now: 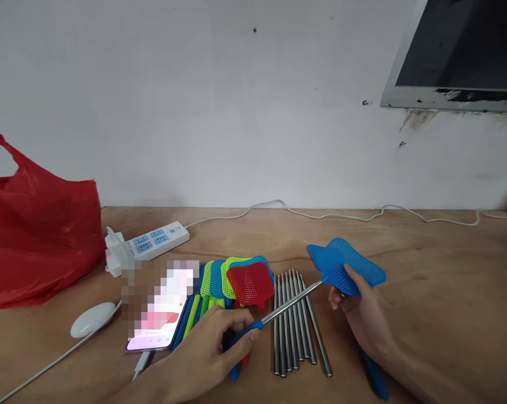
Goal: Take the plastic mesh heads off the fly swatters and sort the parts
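A blue fly swatter [293, 303] with a metal rod is held across the table in both hands. My left hand [213, 348] is closed round its blue handle. With thumb and fingers, my right hand [362, 308] grips the blue mesh head [339, 261]; a pointed blue piece shows behind that head. Below the rod lie several bare metal rods [293, 320], side by side. Left of them is a fanned stack of mesh heads, a red one [253, 282] on top. Green and blue handles [192, 317] lie partly behind my left hand. Another blue handle [374, 375] is under my right forearm.
A lit phone [160, 314], partly pixelated, lies on the left with a cable plugged in. Behind it sits a white power strip [158, 240]. A red plastic bag [38, 235] and a white oval device [93, 318] are farther left. A thin cord [329, 215] runs along the wall.
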A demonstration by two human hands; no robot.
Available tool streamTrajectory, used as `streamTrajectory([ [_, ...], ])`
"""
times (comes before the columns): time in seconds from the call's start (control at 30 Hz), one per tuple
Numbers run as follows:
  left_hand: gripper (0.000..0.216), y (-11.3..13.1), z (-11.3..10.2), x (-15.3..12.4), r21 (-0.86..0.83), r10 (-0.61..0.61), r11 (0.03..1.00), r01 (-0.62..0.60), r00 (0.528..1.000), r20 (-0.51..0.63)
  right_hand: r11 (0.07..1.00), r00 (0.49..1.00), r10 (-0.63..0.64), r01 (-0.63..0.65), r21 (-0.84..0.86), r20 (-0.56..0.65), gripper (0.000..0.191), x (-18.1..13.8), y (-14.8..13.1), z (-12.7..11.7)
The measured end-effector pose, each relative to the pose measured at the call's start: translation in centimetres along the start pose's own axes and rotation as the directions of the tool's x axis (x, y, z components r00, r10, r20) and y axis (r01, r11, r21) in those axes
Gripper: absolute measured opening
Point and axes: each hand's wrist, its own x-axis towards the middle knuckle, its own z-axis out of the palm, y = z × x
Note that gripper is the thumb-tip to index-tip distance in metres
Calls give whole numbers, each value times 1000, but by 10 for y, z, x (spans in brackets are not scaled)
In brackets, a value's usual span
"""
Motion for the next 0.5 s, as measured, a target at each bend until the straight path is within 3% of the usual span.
streamTrajectory([
  [0.23, 37, -7, 0, 2, 37, 63, 997, -60, 995, -79, 991, 993, -119, 120, -63, 29, 45, -4, -3, 3],
  [0.4, 40, -1, 0, 0, 38, 78, 996, -76, 995, -55, 964, 975, -37, 93, -250, 219, 46, -14, 0, 2],
  [0.5, 41, 1, 1, 0, 32, 82, 996, -80, 995, -60, 954, 955, -28, 113, -278, 294, 46, -16, 4, 0],
])
